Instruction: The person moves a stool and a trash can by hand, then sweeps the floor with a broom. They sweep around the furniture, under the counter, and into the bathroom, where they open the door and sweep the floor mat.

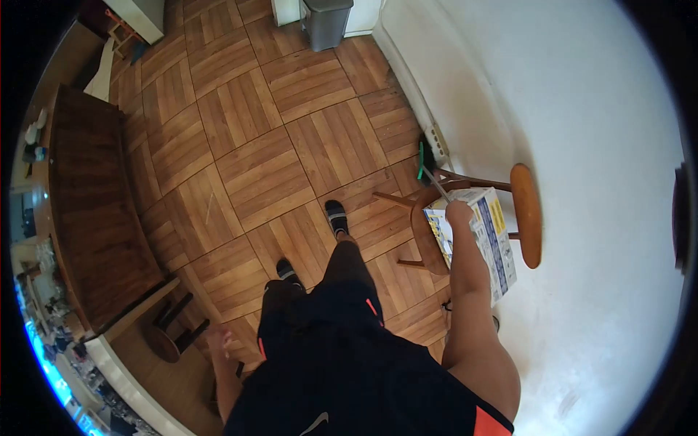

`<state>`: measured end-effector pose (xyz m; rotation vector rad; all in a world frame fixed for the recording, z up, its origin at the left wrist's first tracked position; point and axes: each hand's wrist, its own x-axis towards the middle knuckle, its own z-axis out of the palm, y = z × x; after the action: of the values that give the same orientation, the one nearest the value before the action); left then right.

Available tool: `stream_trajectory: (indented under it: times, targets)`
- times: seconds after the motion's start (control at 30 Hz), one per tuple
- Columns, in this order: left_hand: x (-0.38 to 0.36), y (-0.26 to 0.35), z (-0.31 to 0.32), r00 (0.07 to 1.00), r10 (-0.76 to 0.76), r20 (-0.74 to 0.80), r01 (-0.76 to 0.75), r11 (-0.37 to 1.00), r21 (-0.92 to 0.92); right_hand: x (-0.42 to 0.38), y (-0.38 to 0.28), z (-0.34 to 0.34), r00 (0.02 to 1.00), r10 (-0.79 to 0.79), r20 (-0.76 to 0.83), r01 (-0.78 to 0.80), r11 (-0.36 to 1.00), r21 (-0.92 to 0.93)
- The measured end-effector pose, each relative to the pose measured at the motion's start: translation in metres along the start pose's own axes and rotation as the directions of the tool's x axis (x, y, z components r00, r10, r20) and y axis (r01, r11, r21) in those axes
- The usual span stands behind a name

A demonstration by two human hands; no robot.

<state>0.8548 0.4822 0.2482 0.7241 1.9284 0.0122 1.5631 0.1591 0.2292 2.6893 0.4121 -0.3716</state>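
My right hand [459, 212] reaches forward along the wall, its fingers wrapped round the grey handle of a broom [439, 187]. The broom's head, with a green edge and dark bristles, is at the foot of the wall, beyond a wooden chair [525, 216]. A white box [488, 231] with blue and yellow print rests on the chair seat, just under my right hand and forearm. Low at my left side hangs my left hand [219, 340], holding nothing, with its fingers loosely apart.
A power strip [438, 141] runs along the wall base near the broom. A grey bin [326, 24] stands far ahead. To the left are a dark wooden cabinet [102, 203], a round stool [166, 340] and a cluttered counter [138, 392].
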Motion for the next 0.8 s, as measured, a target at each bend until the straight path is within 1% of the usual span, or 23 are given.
stream_trajectory:
  times: [0.03, 0.1, 0.13, 0.17, 0.23, 0.33, 0.37, 0.4, 0.43, 0.5, 0.6, 0.63, 0.7, 0.73, 0.8]
  targets:
    - [-0.016, 0.007, 0.003, 1.0, -0.001, 0.014, 0.001, 1.0, 0.011, 0.002, -0.005, -0.013, 0.996, -0.047, 0.072, 0.048, 0.999, -0.009]
    - [-0.043, 0.002, 0.027, 0.997, -0.072, -0.001, 0.072, 0.994, 0.083, 0.004, 0.023, -0.045, 0.984, -0.167, 0.065, 0.168, 0.986, 0.0]
    - [-0.059, -0.006, 0.039, 0.993, -0.114, -0.006, 0.114, 0.987, 0.113, 0.012, 0.051, -0.053, 0.985, -0.154, 0.079, 0.155, 0.988, -0.003]
    - [-0.073, -0.006, 0.054, 0.992, -0.127, -0.016, 0.128, 0.987, 0.098, 0.023, 0.08, -0.056, 0.979, -0.197, 0.057, 0.198, 0.98, -0.011]
    - [-0.093, 0.0, 0.078, 0.989, -0.14, -0.038, 0.142, 0.987, 0.069, 0.039, 0.101, -0.095, 0.98, -0.2, -0.012, 0.198, 0.976, -0.086]
    - [-0.06, -0.018, 0.081, 0.984, -0.171, 0.041, 0.169, 0.984, 0.048, 0.078, 0.082, -0.123, 0.987, -0.159, -0.012, 0.158, 0.984, -0.077]
    - [-0.063, -0.006, 0.086, 0.99, -0.141, 0.021, 0.14, 0.989, 0.055, 0.099, 0.067, -0.104, 0.988, -0.152, 0.039, 0.155, 0.983, -0.097]
    - [-0.077, 0.02, 0.096, 0.993, -0.116, 0.001, 0.116, 0.991, 0.064, 0.11, 0.052, -0.085, 0.985, -0.143, 0.093, 0.154, 0.981, -0.122]
    - [-0.088, 0.037, 0.106, 0.996, -0.089, -0.015, 0.089, 0.994, 0.066, 0.115, 0.046, -0.069, 0.982, -0.167, 0.083, 0.175, 0.98, -0.099]
    - [-0.088, 0.055, 0.104, 0.998, -0.051, -0.042, 0.054, 0.996, 0.066, 0.113, 0.036, -0.056, 0.978, -0.197, 0.064, 0.2, 0.979, -0.044]
    - [-0.078, 0.059, 0.106, 0.995, -0.039, -0.091, 0.042, 0.998, 0.036, 0.091, 0.096, -0.096, 0.966, -0.249, -0.071, 0.248, 0.969, -0.024]
    - [-0.075, 0.053, 0.111, 0.993, -0.043, -0.114, 0.045, 0.999, 0.018, 0.09, 0.105, -0.115, 0.975, -0.221, -0.039, 0.218, 0.974, -0.064]
    - [-0.075, 0.045, 0.116, 0.992, -0.114, -0.044, 0.116, 0.993, 0.033, 0.076, 0.116, -0.139, 0.988, -0.151, 0.037, 0.155, 0.98, -0.128]
    - [-0.07, 0.047, 0.119, 0.991, -0.136, -0.007, 0.136, 0.99, 0.038, 0.079, 0.114, -0.127, 0.987, -0.158, 0.044, 0.162, 0.979, -0.127]
    - [-0.07, 0.062, 0.133, 0.993, -0.117, 0.024, 0.111, 0.979, 0.17, 0.092, 0.104, -0.077, 0.985, -0.167, 0.051, 0.172, 0.977, -0.126]
